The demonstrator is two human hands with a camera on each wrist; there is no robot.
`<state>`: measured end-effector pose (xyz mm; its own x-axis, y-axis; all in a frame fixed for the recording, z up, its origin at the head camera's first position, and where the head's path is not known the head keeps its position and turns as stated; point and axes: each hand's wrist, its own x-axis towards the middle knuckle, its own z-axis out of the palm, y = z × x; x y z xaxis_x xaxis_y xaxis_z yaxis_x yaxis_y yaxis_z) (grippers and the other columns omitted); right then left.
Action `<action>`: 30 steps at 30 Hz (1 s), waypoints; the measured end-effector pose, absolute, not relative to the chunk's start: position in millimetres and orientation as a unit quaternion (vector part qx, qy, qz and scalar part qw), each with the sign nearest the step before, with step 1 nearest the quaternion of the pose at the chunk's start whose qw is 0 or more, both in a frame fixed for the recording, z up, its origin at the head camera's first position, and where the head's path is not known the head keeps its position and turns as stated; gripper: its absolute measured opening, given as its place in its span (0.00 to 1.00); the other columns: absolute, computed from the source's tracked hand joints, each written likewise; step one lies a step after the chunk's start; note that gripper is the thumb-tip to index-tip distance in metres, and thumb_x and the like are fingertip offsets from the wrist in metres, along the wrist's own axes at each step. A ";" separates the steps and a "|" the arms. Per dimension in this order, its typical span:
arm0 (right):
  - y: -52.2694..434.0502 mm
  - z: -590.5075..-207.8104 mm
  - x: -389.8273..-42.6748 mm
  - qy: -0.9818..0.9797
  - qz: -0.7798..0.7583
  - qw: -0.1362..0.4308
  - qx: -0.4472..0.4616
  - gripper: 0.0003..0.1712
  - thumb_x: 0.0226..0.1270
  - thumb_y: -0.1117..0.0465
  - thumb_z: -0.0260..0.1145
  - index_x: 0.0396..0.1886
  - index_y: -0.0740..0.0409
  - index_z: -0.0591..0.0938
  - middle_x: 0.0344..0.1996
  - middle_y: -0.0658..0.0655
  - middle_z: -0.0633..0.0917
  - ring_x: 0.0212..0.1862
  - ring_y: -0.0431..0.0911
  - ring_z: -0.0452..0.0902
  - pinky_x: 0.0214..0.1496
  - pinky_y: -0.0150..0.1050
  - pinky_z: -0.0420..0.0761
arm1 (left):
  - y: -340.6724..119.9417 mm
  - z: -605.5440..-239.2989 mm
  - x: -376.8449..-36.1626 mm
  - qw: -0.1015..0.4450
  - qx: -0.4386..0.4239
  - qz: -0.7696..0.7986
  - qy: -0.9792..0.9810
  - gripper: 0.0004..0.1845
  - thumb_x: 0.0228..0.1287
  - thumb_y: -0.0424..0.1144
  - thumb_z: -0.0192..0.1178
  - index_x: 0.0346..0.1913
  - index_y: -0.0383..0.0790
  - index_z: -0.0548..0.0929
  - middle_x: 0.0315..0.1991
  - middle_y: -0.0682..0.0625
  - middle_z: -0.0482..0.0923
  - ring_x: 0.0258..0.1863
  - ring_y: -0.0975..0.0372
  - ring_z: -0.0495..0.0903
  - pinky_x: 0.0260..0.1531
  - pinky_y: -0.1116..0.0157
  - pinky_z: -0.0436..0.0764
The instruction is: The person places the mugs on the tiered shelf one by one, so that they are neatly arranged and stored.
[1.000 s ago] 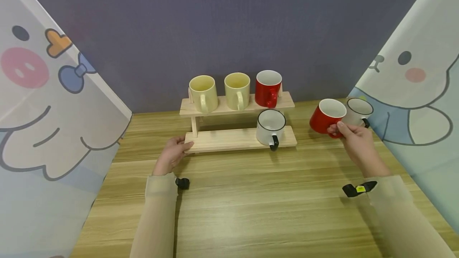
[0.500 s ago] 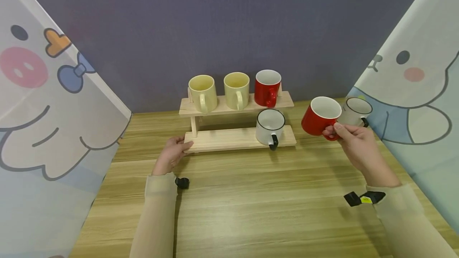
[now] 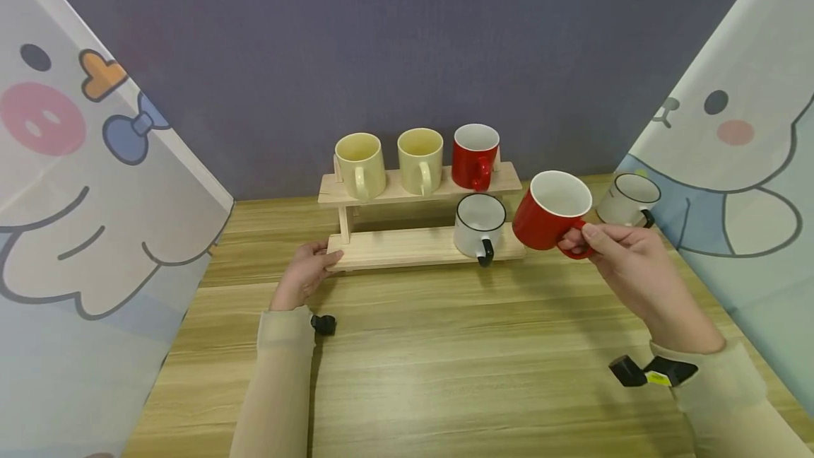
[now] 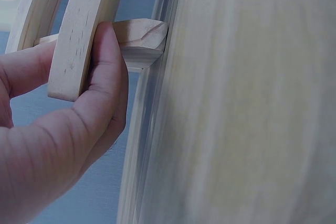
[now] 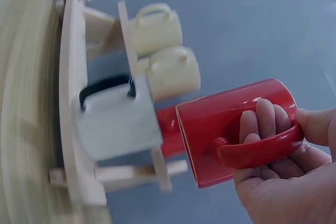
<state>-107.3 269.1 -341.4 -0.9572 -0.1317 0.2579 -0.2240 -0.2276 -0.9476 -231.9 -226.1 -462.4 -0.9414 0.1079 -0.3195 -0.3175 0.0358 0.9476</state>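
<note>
My right hand (image 3: 636, 267) grips a red mug (image 3: 547, 214) by its handle, holding it above the table just right of a two-tier wooden rack (image 3: 394, 247). In the right wrist view, fingers (image 5: 266, 119) pass through the handle of that mug. At the rack's left end, my left hand (image 3: 304, 274) pinches the lower shelf board (image 4: 79, 40) between thumb and fingers. Two yellow mugs (image 3: 361, 168) and another red mug (image 3: 474, 157) stand on the upper shelf. A white mug (image 3: 478, 226) with a black rim and black handle stands at the lower shelf's right end.
Another white mug (image 3: 628, 200) with a black rim stands on the wooden table (image 3: 439, 359) at the back right. A dark wall (image 3: 394, 41) rises behind the rack. Printed cartoon panels (image 3: 731, 161) flank the table on both sides.
My right hand has carried the red mug left, away from the white mug at the back right and toward the rack. The left hand stays on the lower shelf.
</note>
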 end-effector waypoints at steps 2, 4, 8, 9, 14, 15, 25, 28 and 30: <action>263.7 -338.0 -105.1 -0.626 0.763 0.021 0.160 0.14 0.79 0.74 0.54 0.46 0.82 0.83 0.38 0.61 0.89 0.45 0.49 0.85 0.53 0.36 0.80 | -225.9 -462.4 -231.8 0.153 -0.076 0.691 0.703 0.35 0.77 0.33 0.58 0.75 0.20 0.53 0.59 0.35 0.70 0.49 0.57 0.79 0.48 0.65 0.81; 257.9 -335.7 -103.8 -0.624 0.760 0.009 0.182 0.14 0.80 0.75 0.52 0.45 0.82 0.83 0.38 0.61 0.89 0.46 0.49 0.85 0.53 0.36 0.80 | -226.0 -462.2 -231.7 0.153 -0.076 0.689 0.704 0.35 0.77 0.33 0.58 0.75 0.20 0.53 0.58 0.36 0.70 0.48 0.58 0.79 0.47 0.66 0.81; 244.9 -333.3 -102.6 -0.616 0.759 -0.016 0.210 0.14 0.80 0.76 0.51 0.44 0.80 0.83 0.39 0.61 0.88 0.47 0.50 0.85 0.54 0.36 0.80 | -226.2 -462.0 -231.2 0.152 -0.073 0.692 0.702 0.34 0.77 0.32 0.59 0.75 0.20 0.54 0.57 0.36 0.71 0.47 0.58 0.80 0.47 0.66 0.82; 241.2 -333.3 -102.3 -0.616 0.758 -0.021 0.214 0.14 0.80 0.76 0.51 0.44 0.80 0.83 0.39 0.61 0.88 0.47 0.51 0.85 0.54 0.37 0.80 | -226.4 -462.2 -231.1 0.152 -0.069 0.693 0.701 0.35 0.77 0.32 0.58 0.75 0.19 0.54 0.57 0.35 0.71 0.47 0.58 0.80 0.47 0.65 0.82; 220.5 -335.1 -100.4 -0.626 0.750 -0.044 0.210 0.14 0.79 0.76 0.52 0.46 0.78 0.84 0.40 0.60 0.88 0.47 0.51 0.85 0.54 0.38 0.81 | -226.7 -462.9 -231.5 0.151 -0.064 0.701 0.694 0.34 0.76 0.31 0.59 0.74 0.18 0.55 0.57 0.34 0.73 0.47 0.58 0.81 0.48 0.64 0.82; 216.1 -335.8 -100.3 -0.630 0.747 -0.047 0.207 0.13 0.79 0.75 0.53 0.46 0.78 0.84 0.39 0.60 0.88 0.47 0.50 0.84 0.54 0.38 0.81 | -226.6 -463.0 -231.5 0.152 -0.066 0.700 0.694 0.34 0.76 0.31 0.59 0.74 0.19 0.55 0.57 0.35 0.73 0.47 0.58 0.81 0.48 0.64 0.82; 172.1 -348.1 -105.1 -0.663 0.727 -0.074 0.166 0.12 0.77 0.71 0.60 0.43 0.82 0.83 0.36 0.59 0.88 0.44 0.51 0.84 0.51 0.40 0.82 | -227.3 -462.7 -231.4 0.155 -0.071 0.690 0.703 0.36 0.77 0.33 0.58 0.76 0.20 0.51 0.58 0.36 0.71 0.49 0.58 0.79 0.48 0.65 0.81; 158.4 -352.7 -106.8 -0.670 0.722 -0.075 0.155 0.13 0.77 0.72 0.59 0.44 0.84 0.82 0.35 0.61 0.88 0.43 0.51 0.85 0.50 0.40 0.82 | -227.2 -462.0 -231.5 0.155 -0.073 0.690 0.704 0.37 0.77 0.33 0.58 0.76 0.20 0.50 0.59 0.36 0.69 0.49 0.57 0.78 0.48 0.65 0.81; 149.4 -355.8 -108.0 -0.680 0.714 -0.072 0.146 0.13 0.77 0.72 0.60 0.43 0.83 0.82 0.35 0.61 0.88 0.42 0.50 0.85 0.49 0.39 0.82 | -227.0 -461.5 -231.5 0.157 -0.074 0.688 0.704 0.38 0.77 0.34 0.58 0.77 0.21 0.49 0.60 0.36 0.68 0.50 0.57 0.77 0.49 0.65 0.81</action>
<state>-108.0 149.4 -355.8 -0.9471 -0.3011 0.1111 -0.0963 -0.0636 -0.9933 -231.5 -227.0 -461.5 -0.9398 0.1109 -0.3232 -0.3205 0.0417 0.9463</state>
